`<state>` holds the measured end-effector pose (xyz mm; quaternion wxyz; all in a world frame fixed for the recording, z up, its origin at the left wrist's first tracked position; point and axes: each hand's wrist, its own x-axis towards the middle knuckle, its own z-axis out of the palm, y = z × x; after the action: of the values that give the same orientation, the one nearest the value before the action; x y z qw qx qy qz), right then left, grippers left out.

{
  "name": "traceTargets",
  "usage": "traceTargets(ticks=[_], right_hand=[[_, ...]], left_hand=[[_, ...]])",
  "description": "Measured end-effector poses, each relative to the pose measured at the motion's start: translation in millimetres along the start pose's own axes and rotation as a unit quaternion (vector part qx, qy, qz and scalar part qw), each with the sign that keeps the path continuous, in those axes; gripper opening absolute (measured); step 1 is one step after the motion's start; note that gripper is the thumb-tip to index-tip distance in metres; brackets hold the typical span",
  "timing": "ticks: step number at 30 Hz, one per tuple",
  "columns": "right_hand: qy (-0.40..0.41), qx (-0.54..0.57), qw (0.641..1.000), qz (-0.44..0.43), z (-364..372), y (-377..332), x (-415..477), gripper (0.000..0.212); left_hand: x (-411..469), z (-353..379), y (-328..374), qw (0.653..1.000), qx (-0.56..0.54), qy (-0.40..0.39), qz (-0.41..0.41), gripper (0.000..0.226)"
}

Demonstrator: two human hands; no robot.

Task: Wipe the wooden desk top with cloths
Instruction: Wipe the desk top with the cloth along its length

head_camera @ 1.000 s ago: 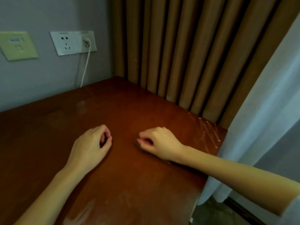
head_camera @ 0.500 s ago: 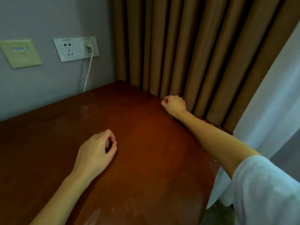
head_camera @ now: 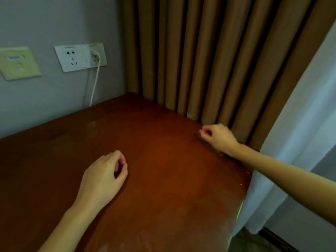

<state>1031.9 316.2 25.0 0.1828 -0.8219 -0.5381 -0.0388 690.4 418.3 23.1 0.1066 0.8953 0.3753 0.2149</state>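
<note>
Both forearms reach forward, left hand and right hand palm-down, fingers curled in.

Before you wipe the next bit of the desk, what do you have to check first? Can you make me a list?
1. Cloth in the right hand: cannot tell. The fingers are curled and no cloth shows.
2. Cloth in the left hand: cannot tell. The fingers are curled and no cloth shows.
3. Reddish-brown wooden desk top between the hands: ok. No object shows there.
4. Brown pleated curtain out of the way: not ok. Its folds hang right beside the right hand.
5. White cable from the white wall socket: ok. It drops behind the desk's back edge, away from both hands.
</note>
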Motion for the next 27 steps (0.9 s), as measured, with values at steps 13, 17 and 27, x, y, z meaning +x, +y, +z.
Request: traceTargets(ticks=[13, 17, 27], right_hand=[[-0.032, 0.012, 0.996, -0.081, 31.5, -85.7, 43.8, 0.023], [-0.069, 0.018, 0.983, -0.17, 11.4, -66.4, -12.3, 0.031], [0.005, -0.047, 0.995, 0.089, 6.8, 11.2, 51.0, 0.031]], left_hand=[[-1.8, -1.7, 0.7, 1.0, 0.003, -0.012, -0.006, 0.011], [-3.3, -1.4, 1.3, 1.0, -0.002, -0.013, -0.012, 0.01], [0.1, -2.7, 5.0, 1.0, 0.001, 0.001, -0.006, 0.013]])
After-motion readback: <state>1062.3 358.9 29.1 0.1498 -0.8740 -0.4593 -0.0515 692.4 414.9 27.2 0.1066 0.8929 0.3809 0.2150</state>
